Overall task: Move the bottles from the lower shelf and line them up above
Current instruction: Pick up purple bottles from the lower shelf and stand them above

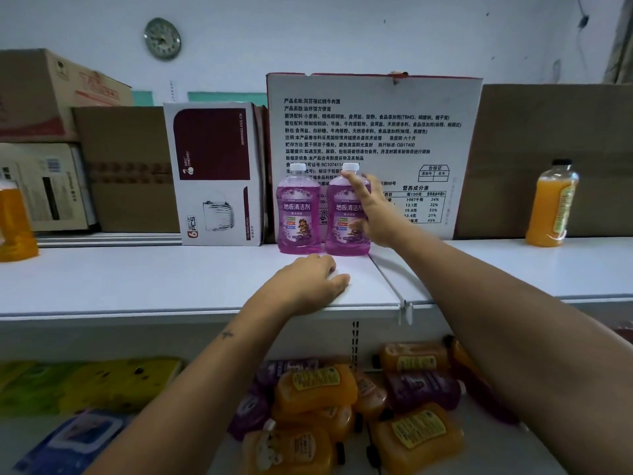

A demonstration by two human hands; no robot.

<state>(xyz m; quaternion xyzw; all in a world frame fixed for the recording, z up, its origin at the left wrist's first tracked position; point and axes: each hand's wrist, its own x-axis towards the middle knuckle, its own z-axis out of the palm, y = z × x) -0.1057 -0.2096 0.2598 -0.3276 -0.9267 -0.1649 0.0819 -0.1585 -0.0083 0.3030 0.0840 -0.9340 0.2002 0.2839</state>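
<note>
Two purple bottles with white caps stand side by side on the upper shelf (171,286), the left one (298,214) and the right one (344,217). My right hand (375,214) touches the right bottle's right side with spread, fairly straight fingers, the index near the neck and the thumb across the front. My left hand (308,282) rests palm down on the upper shelf near its front edge and holds nothing. On the lower shelf lies a heap of several orange bottles (315,389) and purple bottles (423,390) on their sides.
Behind the standing bottles are a large white printed carton (376,125) and a white and maroon mug box (215,173). An orange bottle (551,204) stands at the upper shelf's right, another (15,221) at the far left. Yellow packs (85,382) lie lower left.
</note>
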